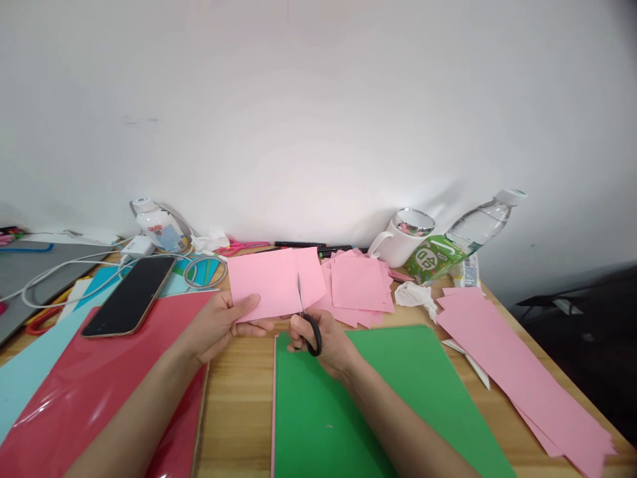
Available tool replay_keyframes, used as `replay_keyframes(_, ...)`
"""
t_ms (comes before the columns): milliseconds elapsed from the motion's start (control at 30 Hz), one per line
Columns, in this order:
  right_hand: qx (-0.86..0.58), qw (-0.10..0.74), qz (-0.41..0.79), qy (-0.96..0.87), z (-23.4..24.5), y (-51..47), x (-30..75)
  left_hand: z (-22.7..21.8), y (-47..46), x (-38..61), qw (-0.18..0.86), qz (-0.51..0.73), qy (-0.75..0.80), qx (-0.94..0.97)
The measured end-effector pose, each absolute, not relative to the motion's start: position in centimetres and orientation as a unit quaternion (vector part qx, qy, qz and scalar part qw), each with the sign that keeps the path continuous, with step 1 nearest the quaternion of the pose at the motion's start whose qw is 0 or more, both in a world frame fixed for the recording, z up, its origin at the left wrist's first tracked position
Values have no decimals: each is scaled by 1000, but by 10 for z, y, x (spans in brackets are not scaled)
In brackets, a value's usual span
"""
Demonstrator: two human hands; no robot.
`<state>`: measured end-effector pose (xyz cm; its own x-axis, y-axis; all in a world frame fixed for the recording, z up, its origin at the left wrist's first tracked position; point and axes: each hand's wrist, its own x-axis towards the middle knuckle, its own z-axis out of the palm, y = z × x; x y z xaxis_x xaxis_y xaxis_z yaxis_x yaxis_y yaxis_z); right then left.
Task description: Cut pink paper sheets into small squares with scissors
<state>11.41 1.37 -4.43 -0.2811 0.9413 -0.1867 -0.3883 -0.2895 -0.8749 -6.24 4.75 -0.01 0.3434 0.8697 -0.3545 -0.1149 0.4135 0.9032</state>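
My left hand (pixel 231 325) pinches a pink sheet of paper (pixel 263 282) by its lower left part, thumb on top and fingers beneath. Black-handled scissors (pixel 312 335) are in my right hand (pixel 326 342), their blade pointing away from me across the sheet. A cut runs up from the sheet's near edge, and the piece right of the blade tilts at an angle. Just right of the sheet lies a loose pile of pink paper squares (pixel 361 282). Under my right forearm is a stack of green paper (pixel 388 398).
On the left lie a phone (pixel 130 295), a red packet (pixel 149 372), a white cable and a white bottle (pixel 160 226). A white mug (pixel 402 239), a green carton (pixel 432 259) and a clear bottle (pixel 480 222) stand at the back right. Pink strips (pixel 522 378) lie along the right edge.
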Motion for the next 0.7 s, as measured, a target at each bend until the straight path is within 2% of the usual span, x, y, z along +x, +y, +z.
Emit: replay_keyframes(700,-350,471,731,-350,-44,13,113,-2,48,-63,708,350,452,415)
